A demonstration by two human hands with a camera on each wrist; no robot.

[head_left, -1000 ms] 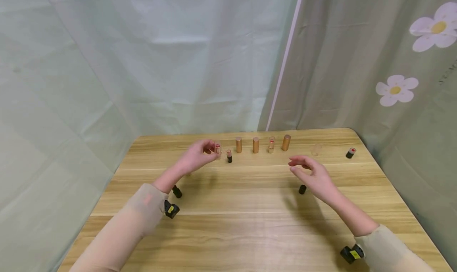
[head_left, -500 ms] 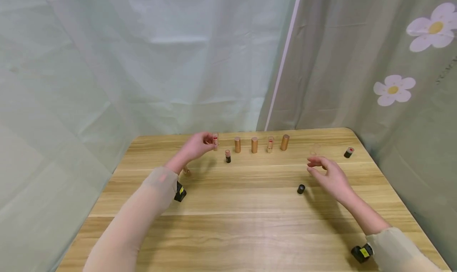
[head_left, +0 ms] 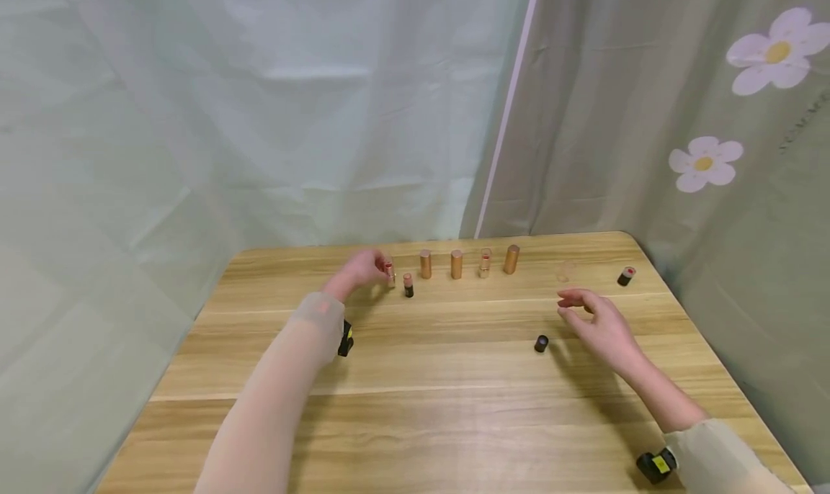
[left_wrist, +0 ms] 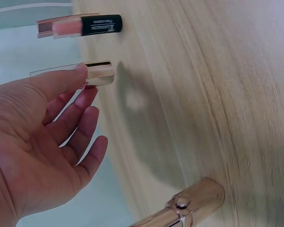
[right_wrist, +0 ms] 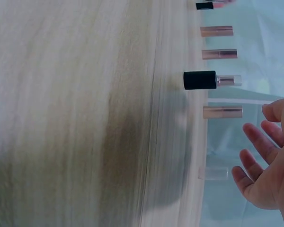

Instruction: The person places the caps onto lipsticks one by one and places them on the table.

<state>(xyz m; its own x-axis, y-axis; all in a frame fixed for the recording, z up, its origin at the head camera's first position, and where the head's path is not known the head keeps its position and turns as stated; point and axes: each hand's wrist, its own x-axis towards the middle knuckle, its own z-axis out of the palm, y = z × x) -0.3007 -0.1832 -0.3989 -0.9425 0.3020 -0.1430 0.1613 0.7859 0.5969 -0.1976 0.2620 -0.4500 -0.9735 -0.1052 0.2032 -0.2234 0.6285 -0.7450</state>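
At the back left of the table, my left hand (head_left: pixel 364 268) pinches a gold lipstick (left_wrist: pixel 100 73) with a clear cap between thumb and fingers. Its base is right at the tabletop. Beside it stands a lipstick with a black base and pinkish top (head_left: pixel 408 286). Closer to the left wrist camera is another gold tube (left_wrist: pixel 203 198), hidden behind the left arm in the head view. My right hand (head_left: pixel 599 328) hovers over the right side of the table, fingers loosely curved and holding nothing. A small black cap (head_left: pixel 541 344) stands left of it.
Along the back edge stand copper-coloured tubes (head_left: pixel 457 264) and a clear-capped gold lipstick (head_left: pixel 485 265). Farther right are a transparent cap (head_left: pixel 565 271) and a black-based lipstick (head_left: pixel 626 276) with a red top. A curtain hangs behind the table (head_left: pixel 441 407).
My left hand has brought the gold lipstick down to the tabletop beside the black-based one. The right hand has shifted right, away from the row, and then stayed.
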